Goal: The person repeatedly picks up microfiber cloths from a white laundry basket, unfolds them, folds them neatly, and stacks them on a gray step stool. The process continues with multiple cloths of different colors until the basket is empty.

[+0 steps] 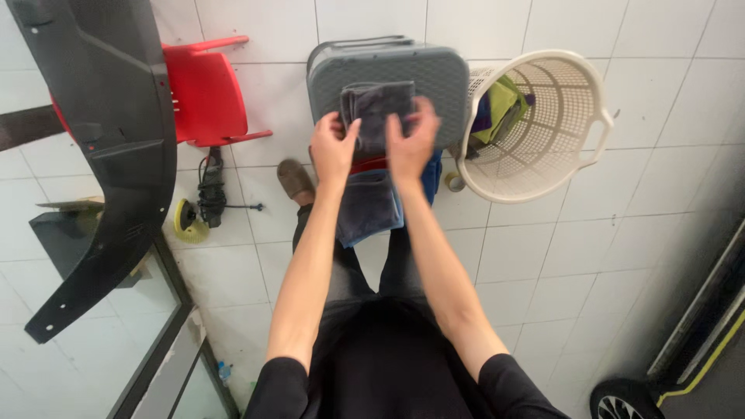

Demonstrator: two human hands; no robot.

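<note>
Left hand (334, 147) and right hand (412, 145) both pinch a folded dark grey cloth (378, 112), held over a grey plastic stool (434, 77), another grey cloth (369, 206) on the knees, white laundry basket (586, 147) at right, red chair (206, 93) at left.

The person wears a black top with short sleeves (504, 384) that end just above the elbows, leaving both forearms bare. Below the top are dark grey trousers (345, 275), snug on the legs. One foot shows a brown slip-on shoe (295, 180) with a rounded toe, just left of the trouser leg. The left hand (332, 149) and right hand (411, 143) are bare, without gloves, rings or a watch.
</note>
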